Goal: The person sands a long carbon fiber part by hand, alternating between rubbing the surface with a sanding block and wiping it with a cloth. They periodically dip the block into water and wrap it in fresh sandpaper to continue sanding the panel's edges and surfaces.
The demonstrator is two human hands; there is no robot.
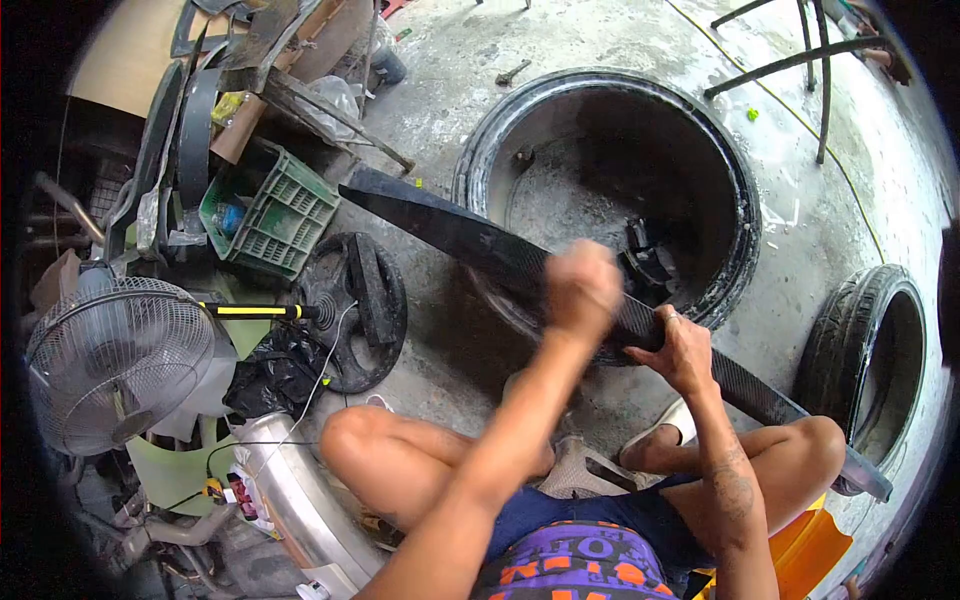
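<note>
A long black panel (480, 235) with a woven carbon-fibre look slants across my lap, from the tub's left side down to the lower right. My right hand (683, 350) grips its edge, thumb on the near side and a ring on one finger. My left hand (583, 290) is closed in a fist over the panel's middle, blurred by motion; whatever it may hold is hidden. Beneath the panel stands a large round black tub (735, 150), its rim whitish. Dark pieces (648, 255) lie inside the tub.
A mesh-caged fan (120, 360) stands at left, near a green crate (285, 215) and a round black base (385, 300). Tyres (870, 350) stand at right. Metal stool legs (820, 80) rise at upper right. An orange plastic piece (810, 550) is by my right leg.
</note>
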